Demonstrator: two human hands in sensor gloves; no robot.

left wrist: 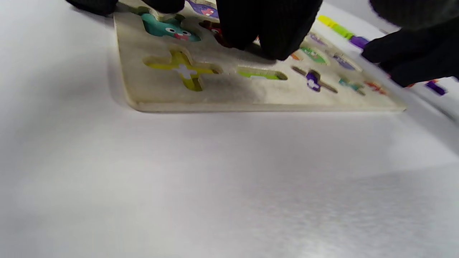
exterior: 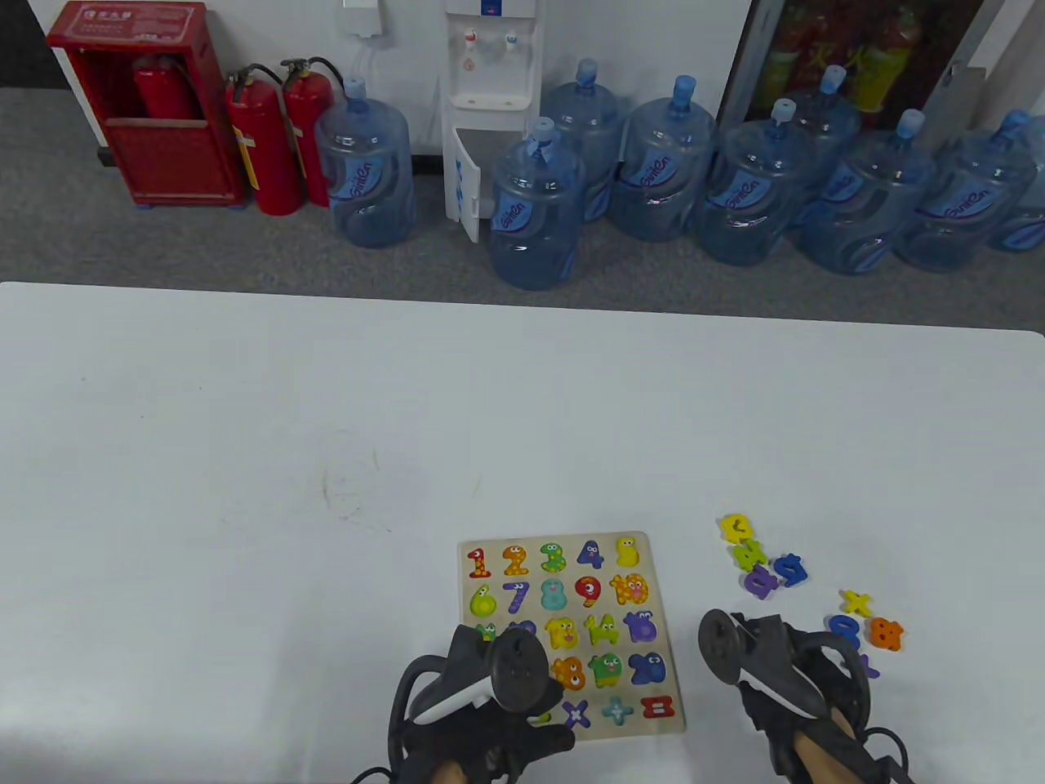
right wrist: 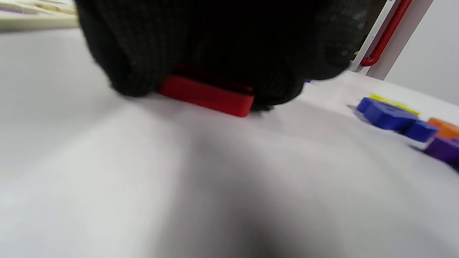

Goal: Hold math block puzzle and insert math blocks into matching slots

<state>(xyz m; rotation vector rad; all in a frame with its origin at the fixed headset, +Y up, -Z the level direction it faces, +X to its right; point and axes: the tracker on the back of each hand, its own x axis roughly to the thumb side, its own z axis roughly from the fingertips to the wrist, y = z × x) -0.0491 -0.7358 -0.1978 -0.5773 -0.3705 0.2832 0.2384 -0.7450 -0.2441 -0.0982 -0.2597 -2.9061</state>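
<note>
Numerals 1–10 are printed in the slots of the puzzle board [exterior: 563, 629], top two rows; ×, + and = signs are seen in its bottom row. A blue script brand is carried on the water jugs [exterior: 535, 208], not clearly readable. Nothing else is legible.

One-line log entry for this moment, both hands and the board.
left hand: presses puzzle board | right hand: grips red block on table | loose blocks: right of board
</note>
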